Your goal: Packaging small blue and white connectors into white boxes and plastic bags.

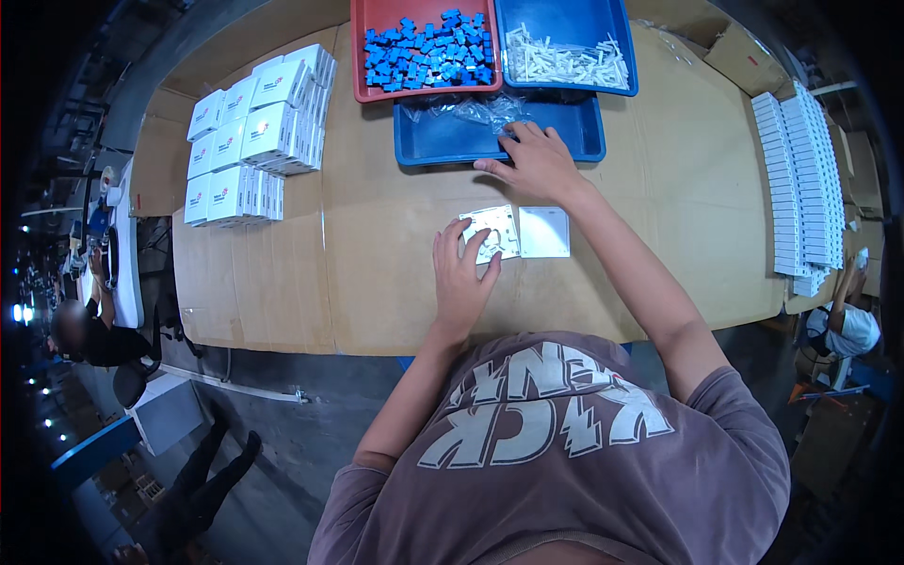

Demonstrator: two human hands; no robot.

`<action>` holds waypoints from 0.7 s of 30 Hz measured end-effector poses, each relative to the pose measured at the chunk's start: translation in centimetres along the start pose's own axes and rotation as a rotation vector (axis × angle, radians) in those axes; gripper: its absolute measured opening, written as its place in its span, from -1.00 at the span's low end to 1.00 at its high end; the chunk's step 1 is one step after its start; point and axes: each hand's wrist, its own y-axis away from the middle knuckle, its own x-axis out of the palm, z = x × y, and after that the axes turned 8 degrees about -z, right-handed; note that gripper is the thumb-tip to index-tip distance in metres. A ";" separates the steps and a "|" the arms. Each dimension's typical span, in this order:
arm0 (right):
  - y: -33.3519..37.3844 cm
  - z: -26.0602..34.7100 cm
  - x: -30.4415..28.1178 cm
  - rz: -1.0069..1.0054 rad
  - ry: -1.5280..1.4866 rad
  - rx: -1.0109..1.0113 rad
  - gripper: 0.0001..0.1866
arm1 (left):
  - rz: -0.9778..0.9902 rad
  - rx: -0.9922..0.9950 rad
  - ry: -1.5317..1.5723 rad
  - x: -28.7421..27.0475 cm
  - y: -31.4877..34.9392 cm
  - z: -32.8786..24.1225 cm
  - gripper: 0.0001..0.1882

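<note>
Two white panels (pixel 544 232): lay side by side, bodyward of front tray (pixel 452 143) | left hand (pixel 460 284): spread, touched left panel (pixel 507 237) | right hand (pixel 540 168): nearer tray, over rim, grip unclear

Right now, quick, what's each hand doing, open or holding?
Left hand: open, fingers spread over the left white piece.
Right hand: open, thumb apart, over the front blue tray; contact with the clear plastic cannot be told.
</note>
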 end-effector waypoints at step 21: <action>9.8 0.3 -8.0 -0.232 -1.569 0.532 -0.69 | 0.038 -0.639 0.992 -0.2 -7.0 -7.8 -0.71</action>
